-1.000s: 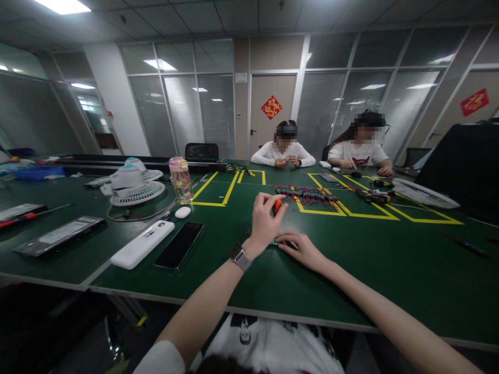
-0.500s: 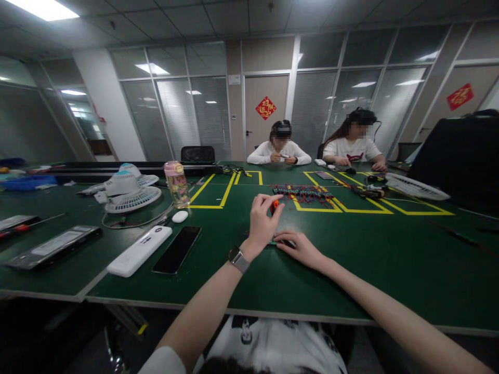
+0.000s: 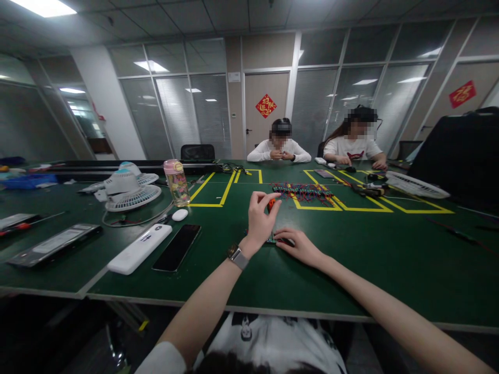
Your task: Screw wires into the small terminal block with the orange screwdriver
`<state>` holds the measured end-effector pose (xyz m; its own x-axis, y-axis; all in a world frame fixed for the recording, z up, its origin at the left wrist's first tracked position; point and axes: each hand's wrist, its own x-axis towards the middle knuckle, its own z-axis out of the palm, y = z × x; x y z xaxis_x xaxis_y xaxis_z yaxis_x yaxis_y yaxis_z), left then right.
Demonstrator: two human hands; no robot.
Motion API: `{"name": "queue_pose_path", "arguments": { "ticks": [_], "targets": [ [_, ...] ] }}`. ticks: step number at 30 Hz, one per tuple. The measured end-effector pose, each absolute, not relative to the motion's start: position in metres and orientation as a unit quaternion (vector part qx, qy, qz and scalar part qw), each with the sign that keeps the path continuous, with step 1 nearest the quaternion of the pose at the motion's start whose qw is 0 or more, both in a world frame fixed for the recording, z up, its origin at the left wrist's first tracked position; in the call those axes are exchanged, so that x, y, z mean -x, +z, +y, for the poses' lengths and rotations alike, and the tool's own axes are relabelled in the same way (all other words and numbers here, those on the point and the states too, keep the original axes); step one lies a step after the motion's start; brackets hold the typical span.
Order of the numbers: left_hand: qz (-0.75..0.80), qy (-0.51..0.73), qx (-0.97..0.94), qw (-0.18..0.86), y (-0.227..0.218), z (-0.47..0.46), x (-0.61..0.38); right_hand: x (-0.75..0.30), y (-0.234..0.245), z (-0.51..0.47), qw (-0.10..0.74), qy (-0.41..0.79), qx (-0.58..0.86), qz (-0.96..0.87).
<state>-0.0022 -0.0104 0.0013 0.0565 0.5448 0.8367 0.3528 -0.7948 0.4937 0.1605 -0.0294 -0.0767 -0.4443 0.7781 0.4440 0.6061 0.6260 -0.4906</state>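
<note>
My left hand (image 3: 260, 220), with a watch on its wrist, is raised over the green table (image 3: 351, 259) and its fingers are closed round a small orange-handled tool (image 3: 270, 203) held upright. My right hand (image 3: 299, 244) lies low on the table with its fingers pressed on a small dark part (image 3: 277, 239), which they mostly hide. The tool's tip points down at that part.
A black phone (image 3: 177, 248), a white power bank (image 3: 139, 249), a white mouse (image 3: 180, 214), a pink bottle (image 3: 176, 182) and white fans (image 3: 130, 189) lie to the left. A bundle of red and blue wires (image 3: 306, 191) sits behind yellow tape lines. Two people sit across the table.
The camera has shifted slightly; my hands have stayed at the same spot, the left still holding the orange tool above the part.
</note>
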Motion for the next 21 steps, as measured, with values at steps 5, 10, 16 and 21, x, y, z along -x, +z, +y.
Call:
{"name": "queue_pose_path", "arguments": {
  "ticks": [5, 10, 16, 21],
  "targets": [
    [0.273, 0.604, -0.738, 0.131, 0.001, -0.007, 0.0027, -0.1607, -0.0761, -0.0297, 0.33, 0.129, 0.405, -0.843],
    [0.297, 0.614, -0.724, 0.105, 0.0009, -0.0063, 0.0014, -0.1611, -0.0776, -0.0282, 0.326, 0.13, 0.41, -0.842],
    [0.289, 0.604, -0.731, 0.126, 0.0014, -0.0075, 0.0019, -0.1613, -0.078, -0.0279, 0.328, 0.13, 0.407, -0.843],
    [0.266, 0.619, -0.722, 0.158, 0.0012, -0.0079, 0.0019, -0.162, -0.0782, -0.0278, 0.326, 0.129, 0.406, -0.844]
  ]
}}
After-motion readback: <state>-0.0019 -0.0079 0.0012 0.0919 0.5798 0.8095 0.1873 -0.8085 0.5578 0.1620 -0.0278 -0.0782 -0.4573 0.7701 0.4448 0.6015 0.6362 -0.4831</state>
